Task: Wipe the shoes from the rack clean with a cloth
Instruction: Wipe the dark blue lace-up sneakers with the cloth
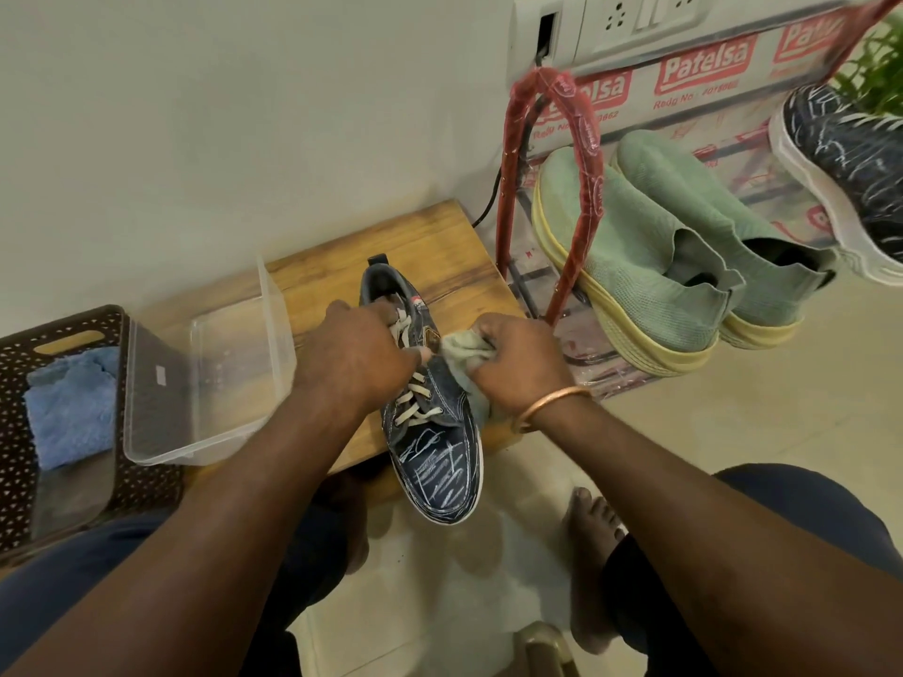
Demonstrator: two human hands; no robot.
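Over the stool's [440,249] near edge, a denim shoe [435,456], toe toward the person, is gripped at the laces by the left hand [354,356], a cloth [457,351] clutched against it by the right hand [520,366].

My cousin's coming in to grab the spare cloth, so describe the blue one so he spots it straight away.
Start at the low wooden table against the wall, then look left past the clear plastic tub to the dark brown perforated basket. The blue cloth lies inside it, fluffy. The pale green cloth, the only other one, is bunched in the right hand.
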